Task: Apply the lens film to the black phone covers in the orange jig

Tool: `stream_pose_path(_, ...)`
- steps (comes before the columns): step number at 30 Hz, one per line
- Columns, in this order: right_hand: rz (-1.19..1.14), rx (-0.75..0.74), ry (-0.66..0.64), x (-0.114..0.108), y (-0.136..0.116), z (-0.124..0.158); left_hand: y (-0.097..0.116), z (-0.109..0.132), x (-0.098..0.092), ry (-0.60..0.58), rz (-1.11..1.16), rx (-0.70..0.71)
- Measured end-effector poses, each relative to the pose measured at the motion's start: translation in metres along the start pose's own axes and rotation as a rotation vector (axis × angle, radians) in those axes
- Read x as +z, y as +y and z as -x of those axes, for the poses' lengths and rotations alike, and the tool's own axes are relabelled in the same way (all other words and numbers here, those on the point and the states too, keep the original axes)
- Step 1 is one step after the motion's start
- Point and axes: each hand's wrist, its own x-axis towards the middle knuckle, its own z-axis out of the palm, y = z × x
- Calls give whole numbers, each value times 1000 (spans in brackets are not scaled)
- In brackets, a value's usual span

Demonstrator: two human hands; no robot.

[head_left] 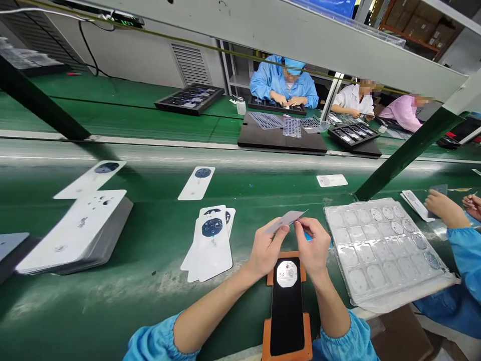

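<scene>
Holding a thin sheet [287,219] in the air over the tabletop [112,311], just beyond a black panel [287,316] lying in an orange fixture [266,341]. Pinching the sheet in the grip of the left hand [265,246]; closing the fingertips of the right hand [314,246] on its right end. Apparently working at that edge, probably calling next for light, steady pressure without creasing.
</scene>
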Motion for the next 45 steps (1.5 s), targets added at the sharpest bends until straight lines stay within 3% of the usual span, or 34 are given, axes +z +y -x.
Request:
stream_pose_path(6,40,7,-12,-2,0,1,-11,7,6,-132,-187,292)
stream_pose_path(10,122,-11,-22,-6,4,3,-21,13,10,-183,-391,369)
stream_pose_path(18,63,84,6,-11,3,-1,-12,13,10,-209,-283,332)
stream_pose_path(23,88,29,40,-8,0,2,-7,15,12,-195,-212,309)
stream_pose_path(25,138,4,32,-7,2,0,-6,15,13,-186,-149,270)
stream_pose_path(27,281,72,-9,-10,10,-7,-5,12,11,-155,-54,150)
stream_pose_path(32,632,390,-141,-35,42,-27,8,-8,-17,127,397,-313)
stream_pose_path(34,677,435,-187,-47,53,-29,18,-9,-34,145,489,-347)
stream_pose_path(37,749,472,-225,-68,55,-21,29,6,-55,62,294,-352)
stream_pose_path(39,757,415,-236,-84,44,-10,32,27,-62,-36,20,-288)
stream_pose_path(41,663,245,-256,-96,26,7,31,50,-63,-210,-237,-44)
stream_pose_path(43,511,-40,-348,-101,9,29,25,73,-57,-377,-465,292)
stream_pose_path(45,430,-348,-457,-98,-1,52,17,92,-45,-451,-693,545)
